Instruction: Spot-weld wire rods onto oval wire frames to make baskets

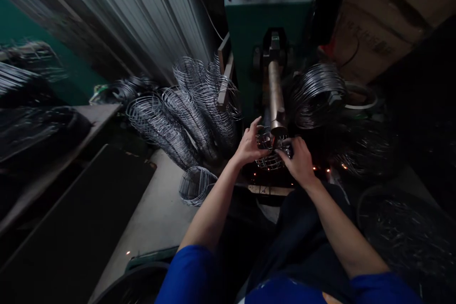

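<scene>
One green machine [244,28] stands upper centre of the frame; several wire-mesh rolls [192,118] lean left of centre; mid-frame, under the machine's metal arm [275,90], I see the left hand [248,146] and right hand [299,159] both gripping a wire cage [270,162] near its top; sparks [328,170] glow to its right.

Lighting is dim; the far right lies in deep shadow. Ribbed grey sheeting [153,9] stands at upper left, near a green surface [12,21]. The floor [156,190] is grey. A table [102,113] stands left; brown cardboard [374,45] occupies the upper right.
</scene>
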Tool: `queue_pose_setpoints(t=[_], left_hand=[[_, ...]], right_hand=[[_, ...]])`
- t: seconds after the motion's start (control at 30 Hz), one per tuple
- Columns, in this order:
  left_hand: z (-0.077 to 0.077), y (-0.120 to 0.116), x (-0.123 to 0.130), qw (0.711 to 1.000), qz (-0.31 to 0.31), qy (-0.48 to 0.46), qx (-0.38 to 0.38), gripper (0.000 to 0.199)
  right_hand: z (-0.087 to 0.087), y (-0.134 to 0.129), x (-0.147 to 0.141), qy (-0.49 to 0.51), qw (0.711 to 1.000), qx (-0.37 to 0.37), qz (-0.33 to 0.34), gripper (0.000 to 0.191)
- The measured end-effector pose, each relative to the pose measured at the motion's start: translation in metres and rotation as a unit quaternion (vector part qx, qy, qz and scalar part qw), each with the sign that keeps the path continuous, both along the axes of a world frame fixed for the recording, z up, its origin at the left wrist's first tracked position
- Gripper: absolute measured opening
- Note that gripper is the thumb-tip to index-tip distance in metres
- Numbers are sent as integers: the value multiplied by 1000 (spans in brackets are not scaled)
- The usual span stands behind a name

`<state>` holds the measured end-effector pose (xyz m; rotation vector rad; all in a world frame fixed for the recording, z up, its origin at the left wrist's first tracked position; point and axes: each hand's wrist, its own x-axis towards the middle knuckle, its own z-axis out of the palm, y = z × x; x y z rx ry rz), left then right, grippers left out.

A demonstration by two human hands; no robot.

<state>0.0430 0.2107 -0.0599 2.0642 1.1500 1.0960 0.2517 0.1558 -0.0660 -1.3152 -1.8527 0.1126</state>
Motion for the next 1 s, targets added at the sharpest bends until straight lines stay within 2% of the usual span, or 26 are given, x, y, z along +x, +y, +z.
queue_pose_setpoints(t=[0.13, 0.23, 0.27, 0.37, 0.4, 0.53, 0.63, 0.7, 0.8, 0.83, 0.9, 1.0], left_hand=[[5, 4, -5, 1000, -17, 4, -10, 119], [1, 10, -19, 999, -38, -18, -33, 120], [-3, 14, -24, 997, -29, -41, -55, 111], [-17, 25, -37, 983, 36, -110, -140, 66], [-22, 27, -40, 978, 54, -120, -160, 58], [-43, 29, -34, 974, 73, -113, -183, 61], [-53, 38, -22, 972, 110, -110, -177, 58], [-53, 52, -16, 968, 148, -107, -171, 51], [-42, 65, -17, 963, 183, -110, -164, 37], [-38, 61, -20, 964, 187, -113, -153, 34], [-32, 37, -25, 964, 217, -119, -99, 34], [-41, -29, -14, 937, 327, -119, 20, 30]], right_hand=[[3, 7, 19, 45, 999, -16, -3, 24], [-2, 33, 39, 76, 996, -52, -10, 28], [-4, 46, 45, 96, 993, -75, 0, 31], [-11, 86, 55, 154, 970, -177, 61, 44], [-13, 98, 56, 164, 960, -209, 85, 49], [-22, 127, 53, 157, 936, -275, 155, 53], [-29, 140, 47, 162, 931, -286, 161, 48], [-31, 147, 43, 169, 933, -283, 145, 48], [-28, 147, 45, 178, 932, -289, 129, 52], [-26, 142, 49, 181, 930, -294, 128, 54], [-24, 124, 62, 187, 926, -302, 130, 56], [-25, 92, 83, 206, 917, -316, 129, 55]])
